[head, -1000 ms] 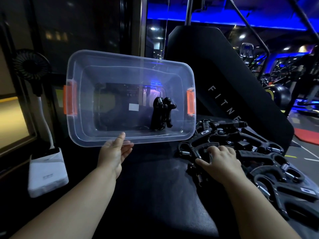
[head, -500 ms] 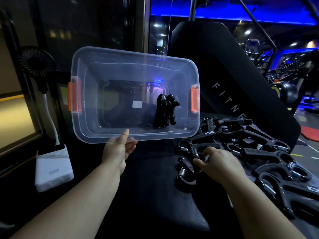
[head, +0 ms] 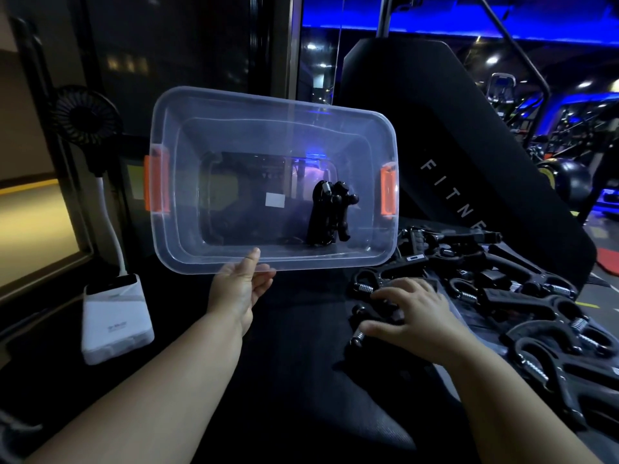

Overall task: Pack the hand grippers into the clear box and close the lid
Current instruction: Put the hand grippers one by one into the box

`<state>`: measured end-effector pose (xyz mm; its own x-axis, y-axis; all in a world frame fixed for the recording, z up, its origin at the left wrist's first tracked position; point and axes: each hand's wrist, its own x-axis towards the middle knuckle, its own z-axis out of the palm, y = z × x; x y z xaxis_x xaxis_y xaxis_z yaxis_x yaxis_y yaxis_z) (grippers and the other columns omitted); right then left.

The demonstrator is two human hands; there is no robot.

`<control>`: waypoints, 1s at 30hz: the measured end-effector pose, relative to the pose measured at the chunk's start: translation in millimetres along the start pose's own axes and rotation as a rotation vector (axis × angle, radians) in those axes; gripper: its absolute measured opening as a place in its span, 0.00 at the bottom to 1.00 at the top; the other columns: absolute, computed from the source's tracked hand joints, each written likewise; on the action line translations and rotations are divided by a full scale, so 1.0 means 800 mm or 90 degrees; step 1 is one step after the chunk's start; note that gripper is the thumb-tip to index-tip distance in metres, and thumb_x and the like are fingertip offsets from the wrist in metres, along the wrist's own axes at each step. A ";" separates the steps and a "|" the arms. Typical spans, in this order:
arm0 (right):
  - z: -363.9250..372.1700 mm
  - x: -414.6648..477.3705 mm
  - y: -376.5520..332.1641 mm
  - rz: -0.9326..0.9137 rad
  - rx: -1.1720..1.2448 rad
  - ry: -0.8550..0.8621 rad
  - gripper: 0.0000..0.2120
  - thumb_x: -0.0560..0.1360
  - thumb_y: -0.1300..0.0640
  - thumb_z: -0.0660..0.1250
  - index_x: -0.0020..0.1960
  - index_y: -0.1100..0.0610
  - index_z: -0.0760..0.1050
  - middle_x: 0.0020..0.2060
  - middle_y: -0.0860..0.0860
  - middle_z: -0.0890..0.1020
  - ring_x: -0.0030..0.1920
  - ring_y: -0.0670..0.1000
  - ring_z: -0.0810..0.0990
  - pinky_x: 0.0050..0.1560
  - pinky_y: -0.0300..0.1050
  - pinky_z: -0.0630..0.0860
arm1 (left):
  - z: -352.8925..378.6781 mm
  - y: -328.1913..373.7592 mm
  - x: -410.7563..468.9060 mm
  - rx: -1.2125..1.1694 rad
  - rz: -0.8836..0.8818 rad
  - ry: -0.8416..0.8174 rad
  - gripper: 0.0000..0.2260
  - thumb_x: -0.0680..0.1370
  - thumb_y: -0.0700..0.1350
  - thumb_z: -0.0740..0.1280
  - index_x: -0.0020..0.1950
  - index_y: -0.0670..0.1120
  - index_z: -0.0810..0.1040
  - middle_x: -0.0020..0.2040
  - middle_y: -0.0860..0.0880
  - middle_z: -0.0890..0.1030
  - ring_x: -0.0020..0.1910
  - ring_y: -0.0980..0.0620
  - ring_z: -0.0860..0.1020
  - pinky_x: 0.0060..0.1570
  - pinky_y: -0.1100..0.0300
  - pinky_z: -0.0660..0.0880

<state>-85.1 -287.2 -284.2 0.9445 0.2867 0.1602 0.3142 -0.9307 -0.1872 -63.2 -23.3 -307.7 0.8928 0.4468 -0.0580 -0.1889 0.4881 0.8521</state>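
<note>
A clear plastic box (head: 234, 142) with orange side latches is tilted up, its opening facing me. My left hand (head: 241, 286) grips its lower rim. Black hand grippers (head: 330, 212) rest inside at the lower right. A pile of black hand grippers (head: 522, 296) with metal springs lies on the dark surface to the right. My right hand (head: 415, 316) lies spread over the near grippers of the pile, fingers on one gripper (head: 365, 286); whether it holds anything is hidden. No lid is visible.
A white power bank (head: 115, 316) with a small black fan (head: 85, 120) on a white stalk stands at the left. A large black padded machine part (head: 452, 155) rises behind the pile. Gym equipment fills the blue-lit background.
My right hand has slid forward and to the left over the near grippers, fingers spreading. The box stays tilted in my left hand.
</note>
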 end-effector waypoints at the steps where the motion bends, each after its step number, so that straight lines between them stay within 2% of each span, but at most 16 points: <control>1: 0.000 -0.001 0.002 -0.009 0.012 -0.059 0.59 0.45 0.12 0.46 0.69 0.40 0.67 0.68 0.42 0.67 0.71 0.46 0.58 0.71 0.51 0.56 | 0.000 0.000 0.000 0.000 0.000 -0.001 0.08 0.77 0.47 0.69 0.44 0.46 0.72 0.36 0.47 0.80 0.35 0.52 0.81 0.43 0.59 0.78; 3: -0.001 -0.003 0.003 -0.045 0.019 -0.149 0.66 0.40 0.13 0.49 0.74 0.41 0.59 0.72 0.43 0.63 0.74 0.46 0.54 0.73 0.51 0.51 | 0.000 0.000 0.001 -0.001 -0.002 -0.001 0.08 0.77 0.47 0.69 0.44 0.46 0.72 0.36 0.47 0.81 0.35 0.52 0.81 0.42 0.59 0.78; 6: -0.006 -0.008 -0.005 -0.077 -0.004 -0.197 0.64 0.42 0.18 0.57 0.76 0.41 0.53 0.72 0.42 0.62 0.74 0.46 0.54 0.72 0.48 0.49 | -0.001 0.000 0.001 0.001 -0.004 -0.001 0.08 0.77 0.47 0.69 0.44 0.45 0.72 0.36 0.47 0.81 0.34 0.53 0.81 0.40 0.60 0.79; 9: -0.006 -0.008 -0.011 -0.073 0.006 -0.165 0.62 0.42 0.20 0.59 0.74 0.39 0.56 0.69 0.39 0.65 0.72 0.46 0.59 0.68 0.43 0.51 | -0.001 0.000 0.001 -0.001 -0.005 -0.003 0.08 0.77 0.47 0.69 0.44 0.45 0.73 0.35 0.47 0.81 0.32 0.54 0.81 0.38 0.61 0.79; 12: -0.004 -0.008 -0.022 -0.065 0.008 -0.134 0.59 0.43 0.19 0.60 0.72 0.36 0.58 0.65 0.39 0.69 0.68 0.50 0.63 0.63 0.42 0.56 | -0.001 0.001 0.002 -0.003 -0.007 -0.002 0.09 0.76 0.47 0.69 0.44 0.44 0.73 0.35 0.47 0.81 0.32 0.53 0.81 0.37 0.61 0.79; 14: -0.001 -0.008 -0.036 -0.057 0.008 -0.124 0.55 0.48 0.20 0.66 0.72 0.36 0.59 0.63 0.41 0.71 0.66 0.52 0.63 0.63 0.44 0.59 | -0.002 0.000 0.002 -0.001 -0.007 -0.006 0.09 0.76 0.47 0.69 0.44 0.44 0.73 0.36 0.47 0.81 0.32 0.53 0.82 0.37 0.61 0.79; 16: 0.002 -0.007 -0.051 -0.044 0.011 -0.128 0.52 0.52 0.22 0.67 0.72 0.37 0.58 0.64 0.43 0.70 0.66 0.52 0.63 0.64 0.46 0.60 | -0.003 0.000 0.002 -0.001 -0.007 -0.009 0.09 0.76 0.47 0.69 0.44 0.44 0.72 0.35 0.47 0.81 0.32 0.53 0.81 0.38 0.61 0.79; 19: 0.006 -0.001 -0.059 -0.050 0.011 -0.106 0.55 0.50 0.21 0.62 0.73 0.38 0.56 0.67 0.45 0.65 0.65 0.54 0.68 0.63 0.48 0.66 | -0.003 -0.001 0.003 -0.006 -0.011 -0.009 0.09 0.76 0.47 0.69 0.43 0.45 0.72 0.33 0.48 0.81 0.33 0.52 0.81 0.38 0.60 0.78; 21: 0.005 0.002 -0.057 -0.046 0.035 -0.099 0.55 0.51 0.21 0.65 0.74 0.39 0.56 0.68 0.44 0.62 0.64 0.51 0.71 0.60 0.47 0.71 | -0.002 0.000 0.003 -0.007 -0.011 -0.010 0.09 0.77 0.47 0.69 0.43 0.45 0.72 0.31 0.49 0.81 0.34 0.52 0.81 0.39 0.60 0.78; 24: 0.002 0.009 -0.056 -0.017 0.019 -0.123 0.54 0.52 0.22 0.67 0.74 0.41 0.59 0.70 0.44 0.65 0.66 0.50 0.71 0.59 0.46 0.70 | -0.002 0.000 0.003 -0.010 -0.013 -0.012 0.08 0.77 0.47 0.69 0.43 0.45 0.72 0.29 0.51 0.81 0.33 0.53 0.81 0.40 0.60 0.78; 26: 0.001 0.015 -0.058 -0.004 -0.007 -0.134 0.51 0.53 0.22 0.67 0.71 0.43 0.66 0.66 0.44 0.72 0.64 0.50 0.74 0.56 0.44 0.71 | -0.003 0.000 0.003 -0.007 -0.012 -0.015 0.09 0.77 0.47 0.69 0.43 0.45 0.73 0.29 0.51 0.81 0.32 0.54 0.81 0.40 0.60 0.78; 28: 0.000 0.019 -0.062 0.010 -0.021 -0.135 0.45 0.55 0.23 0.68 0.65 0.46 0.71 0.57 0.44 0.77 0.59 0.49 0.76 0.48 0.42 0.70 | -0.003 0.000 0.003 -0.005 -0.013 -0.015 0.09 0.77 0.47 0.69 0.43 0.45 0.73 0.29 0.51 0.81 0.32 0.54 0.81 0.41 0.59 0.78; 30: -0.002 0.022 -0.064 0.023 -0.026 -0.134 0.39 0.58 0.24 0.68 0.60 0.47 0.74 0.48 0.44 0.75 0.54 0.49 0.77 0.45 0.41 0.68 | -0.003 0.000 0.003 -0.006 -0.014 -0.013 0.09 0.77 0.47 0.69 0.43 0.45 0.72 0.29 0.51 0.81 0.32 0.53 0.81 0.41 0.59 0.78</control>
<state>-84.8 -235.3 -270.0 0.9556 0.2901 -0.0518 0.2799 -0.9485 -0.1486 -61.9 -20.5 -309.3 0.9047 0.4208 -0.0659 -0.1729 0.5042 0.8461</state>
